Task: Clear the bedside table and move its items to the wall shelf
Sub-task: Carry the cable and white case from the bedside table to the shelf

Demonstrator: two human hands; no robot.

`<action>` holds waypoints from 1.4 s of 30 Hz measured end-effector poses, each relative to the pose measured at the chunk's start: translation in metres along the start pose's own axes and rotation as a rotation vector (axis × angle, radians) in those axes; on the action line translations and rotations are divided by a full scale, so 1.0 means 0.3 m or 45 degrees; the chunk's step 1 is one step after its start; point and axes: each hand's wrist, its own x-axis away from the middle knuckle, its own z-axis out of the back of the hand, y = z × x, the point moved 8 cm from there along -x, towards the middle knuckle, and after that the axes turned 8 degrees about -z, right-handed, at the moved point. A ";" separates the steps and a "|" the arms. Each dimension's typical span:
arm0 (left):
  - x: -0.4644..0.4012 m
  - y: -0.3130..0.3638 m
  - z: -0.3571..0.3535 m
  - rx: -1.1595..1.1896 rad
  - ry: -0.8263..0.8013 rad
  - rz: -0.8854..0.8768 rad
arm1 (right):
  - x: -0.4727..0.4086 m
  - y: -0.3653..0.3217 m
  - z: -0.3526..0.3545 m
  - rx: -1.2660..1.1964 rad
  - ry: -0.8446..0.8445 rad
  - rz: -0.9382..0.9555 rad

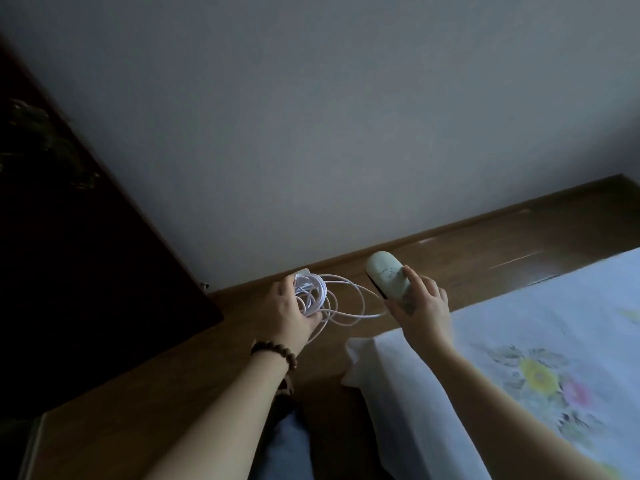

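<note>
My left hand (289,308) grips a coiled white cable (313,292) with a white plug block at its top; loose loops hang out to the right. My right hand (420,304) holds a pale green oval case (386,275) with a dark edge, index finger laid on its top. Both hands are raised in front of me over the wooden floor, near the bare wall. Neither the bedside table nor the wall shelf is in sight.
A bed with a white flowered sheet (519,358) fills the lower right. Dark wooden furniture (69,271) stands along the left. Brown wooden floor (485,244) runs between them to a plain grey wall (311,116). My leg in blue trousers (287,445) shows below.
</note>
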 end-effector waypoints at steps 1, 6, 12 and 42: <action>-0.079 -0.015 -0.019 -0.019 -0.010 -0.023 | -0.062 -0.012 -0.023 0.004 0.016 -0.020; -0.501 -0.076 -0.111 -0.043 -0.071 -0.188 | -0.371 -0.073 -0.125 0.006 0.120 -0.163; -0.967 -0.057 -0.184 -0.018 -0.186 -0.415 | -0.664 -0.127 -0.151 -0.039 0.287 -0.385; -1.775 1.626 -1.377 0.277 -0.662 -1.241 | -1.429 0.991 0.821 0.001 0.916 -1.162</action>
